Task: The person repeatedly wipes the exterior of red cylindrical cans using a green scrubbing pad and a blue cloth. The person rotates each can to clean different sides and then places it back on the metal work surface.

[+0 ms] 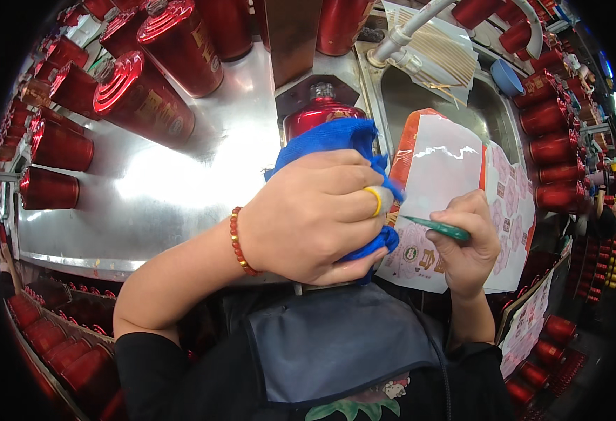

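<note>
A glossy red bottle (320,116) lies in front of me, its clear ridged neck pointing away. My left hand (315,210) is closed on a blue cloth (322,144) and presses it over the bottle's near part, which is mostly hidden. In my right hand (470,242), beside the cloth, is a slim green tool (448,229) with a thin pointed tip. Its tip points left, close to my left fingers; I cannot tell if it touches anything. Under the tool lie printed label sheets (420,263) and a plain white sheet (437,175).
Several red bottles (143,102) stand on the shiny metal tabletop (160,182) at left. A metal sink (497,116) with a white pipe faucet (409,31) is at far right, partly covered by sheets and thin sticks (434,59). A blue bowl (506,77) sits at its rim. Stacked red bottles (557,130) line the right.
</note>
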### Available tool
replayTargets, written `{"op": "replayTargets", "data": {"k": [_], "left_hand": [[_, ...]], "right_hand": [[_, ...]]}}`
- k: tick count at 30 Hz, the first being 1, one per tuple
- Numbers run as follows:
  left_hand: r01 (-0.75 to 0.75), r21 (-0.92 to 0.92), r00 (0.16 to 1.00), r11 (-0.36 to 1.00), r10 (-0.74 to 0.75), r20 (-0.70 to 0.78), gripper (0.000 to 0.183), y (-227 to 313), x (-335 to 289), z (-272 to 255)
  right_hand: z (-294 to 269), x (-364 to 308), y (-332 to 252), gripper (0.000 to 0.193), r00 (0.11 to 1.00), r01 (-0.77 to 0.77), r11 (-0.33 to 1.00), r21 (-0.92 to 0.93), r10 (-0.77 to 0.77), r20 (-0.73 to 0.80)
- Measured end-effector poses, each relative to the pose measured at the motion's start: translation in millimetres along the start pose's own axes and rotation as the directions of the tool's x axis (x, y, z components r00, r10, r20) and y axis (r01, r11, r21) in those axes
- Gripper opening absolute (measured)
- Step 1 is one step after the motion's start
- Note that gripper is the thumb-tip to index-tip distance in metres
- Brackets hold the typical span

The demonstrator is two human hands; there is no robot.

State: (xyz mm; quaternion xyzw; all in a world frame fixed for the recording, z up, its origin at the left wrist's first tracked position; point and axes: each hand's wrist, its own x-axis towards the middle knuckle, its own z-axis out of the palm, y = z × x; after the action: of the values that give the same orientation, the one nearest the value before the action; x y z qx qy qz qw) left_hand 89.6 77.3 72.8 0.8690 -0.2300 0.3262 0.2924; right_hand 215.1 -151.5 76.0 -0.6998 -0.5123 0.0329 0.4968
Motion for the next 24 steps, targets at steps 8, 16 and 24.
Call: {"op": "replayTargets", "data": {"k": [8, 16, 24], "left_hand": [[0.107, -0.500, 0.994, 0.860, -0.105, 0.032, 0.016, 29.3, -37.7, -5.2], [0.809, 0.021, 0.572, 0.588, -0.778, -0.257, 0.024, 60.7, -113.9, -52.9], [0.682, 0.092, 0.730, 0.725, -0.670, -0.134, 0.133, 69.6, -79.0, -0.4]], "right_hand": [[-17.6, -22.1, 6.6, 0.025, 0.986, -0.111, 0.990, 0.092, 0.121, -0.113], [-4.0, 10.1, -12.5, 0.026, 0.996, -0.036, 0.999, -0.013, 0.037, 0.076], [33.8, 57.0, -30.2, 0.036, 0.878, 0.455, 0.853, -0.257, -0.381, 0.290]]}}
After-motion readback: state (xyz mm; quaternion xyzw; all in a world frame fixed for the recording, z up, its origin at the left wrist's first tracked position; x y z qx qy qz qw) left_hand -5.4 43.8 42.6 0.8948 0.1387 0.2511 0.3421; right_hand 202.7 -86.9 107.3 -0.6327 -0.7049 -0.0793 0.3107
